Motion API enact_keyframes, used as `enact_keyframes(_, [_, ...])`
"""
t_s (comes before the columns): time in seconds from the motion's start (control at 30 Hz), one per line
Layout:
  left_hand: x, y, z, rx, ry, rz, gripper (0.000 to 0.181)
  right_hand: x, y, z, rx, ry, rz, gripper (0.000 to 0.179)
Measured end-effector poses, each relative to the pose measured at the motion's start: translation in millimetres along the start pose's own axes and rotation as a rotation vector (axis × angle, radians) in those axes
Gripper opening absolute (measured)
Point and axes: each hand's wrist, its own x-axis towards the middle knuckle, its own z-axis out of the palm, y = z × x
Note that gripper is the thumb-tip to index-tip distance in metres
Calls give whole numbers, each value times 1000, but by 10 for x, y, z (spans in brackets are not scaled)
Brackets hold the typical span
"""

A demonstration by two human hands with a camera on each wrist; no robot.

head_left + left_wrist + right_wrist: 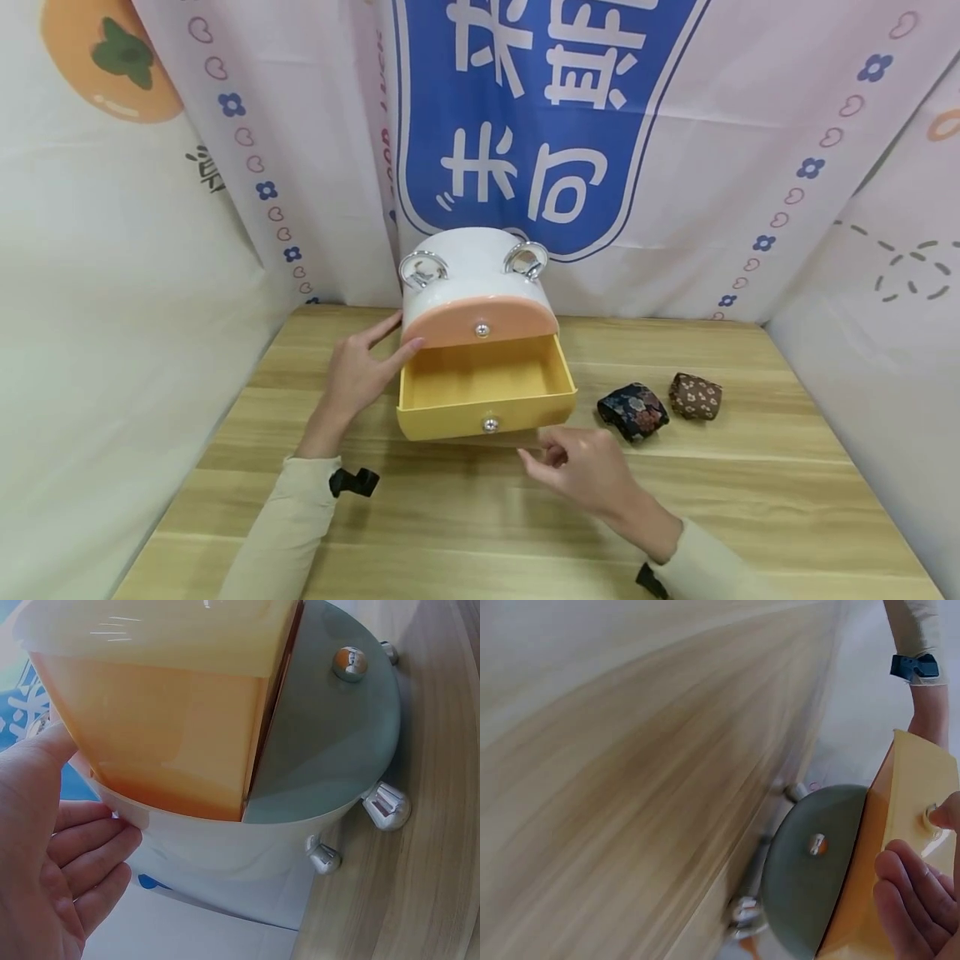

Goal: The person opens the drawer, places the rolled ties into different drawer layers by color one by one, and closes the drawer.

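Note:
A white rounded drawer box (472,258) stands at the back of the table. Its orange top drawer (450,323) is closed, its yellow middle drawer (442,423) is pulled out with a bare inside, and a grey-green bottom drawer (330,742) is closed below. My left hand (358,375) rests against the box's left side, thumb at the front edge, fingers along the wall. In front of the yellow drawer's right part is my right hand (588,468), fingers loosely bent and holding nothing. In the right wrist view its thumb overlaps the drawer's knob (932,821).
Two rolled patterned cloths lie right of the box: a dark floral one (633,412) and a brown floral one (695,396). Silver rings (527,259) stick up from the box's top. A printed curtain (337,167) hangs behind the wooden table (465,525).

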Motion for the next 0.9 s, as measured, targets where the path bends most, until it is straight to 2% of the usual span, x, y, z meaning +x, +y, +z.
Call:
enact_keyframes(0.1, [-13, -5, -2, -5, 11, 4, 71, -107, 109, -151, -31, -10, -40, 21])
enact_keyframes(0.4, [5, -15, 23, -2, 23, 14, 70, -386, 575, -681, -167, -71, -65, 31])
enact_keyframes(0.6, [-6, -28, 22, -2, 28, 10, 71, -453, 954, -1069, -273, -131, -145, 63])
enact_keyframes(0.67, [-8, -32, 22, -5, 29, 10, 70, -450, 1077, -1214, -306, -171, -159, 69])
enact_keyframes(0.77, [-8, -35, 25, -4, 28, 9, 70, -441, 1266, -1414, -327, -254, -150, 66])
enact_keyframes(0.9, [-4, -40, 33, -3, 31, 15, 70, -455, 1497, -1608, -345, -410, -22, 60])
